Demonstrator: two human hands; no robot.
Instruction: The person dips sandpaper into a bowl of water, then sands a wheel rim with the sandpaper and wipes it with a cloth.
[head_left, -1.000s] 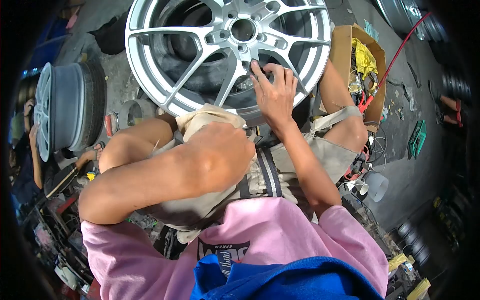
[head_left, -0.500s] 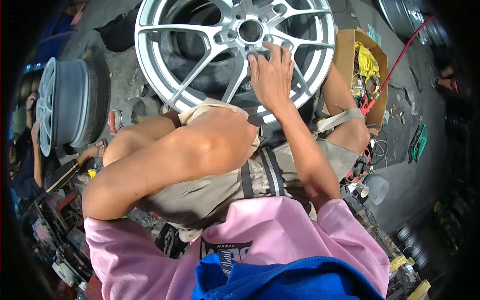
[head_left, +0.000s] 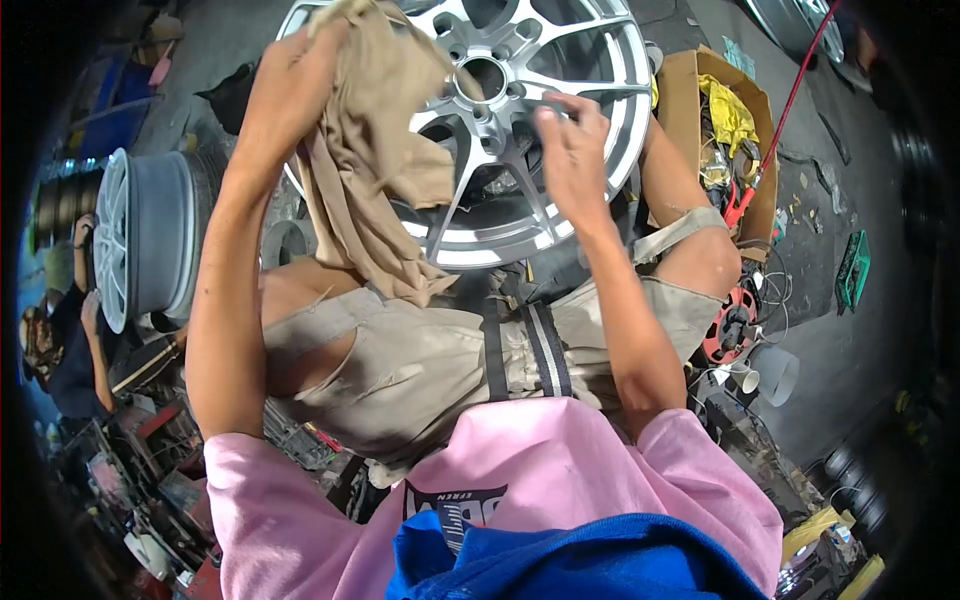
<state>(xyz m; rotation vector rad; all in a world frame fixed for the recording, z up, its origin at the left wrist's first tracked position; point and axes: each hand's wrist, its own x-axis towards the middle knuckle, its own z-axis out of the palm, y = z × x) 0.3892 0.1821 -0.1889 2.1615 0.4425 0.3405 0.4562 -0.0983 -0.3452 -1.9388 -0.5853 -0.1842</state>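
My left hand [head_left: 290, 85] is closed on a beige cloth [head_left: 370, 150], which hangs down over the left part of a silver multi-spoke wheel rim [head_left: 535, 195]. Folds of the cloth reach to my left thigh. Over the right-hand spokes, my right hand [head_left: 577, 160] is held with fingers bent and apart, nothing visible in it. Whether it touches the rim I cannot tell. The rim lies face up in front of my knees, its centre hole showing between my hands.
At the left, another person [head_left: 70, 330] has hands on an upright wheel [head_left: 150, 235]. A cardboard box [head_left: 683, 110] with a yellow bag [head_left: 730, 118] stands right of the rim. A red hose [head_left: 800, 85], a green tray [head_left: 853, 270] and a red reel [head_left: 730, 325] lie farther right.
My left hand has swung up and away from my lap, lifting the cloth over the rim's left side. My right hand has come off the hub area and shifted slightly right.
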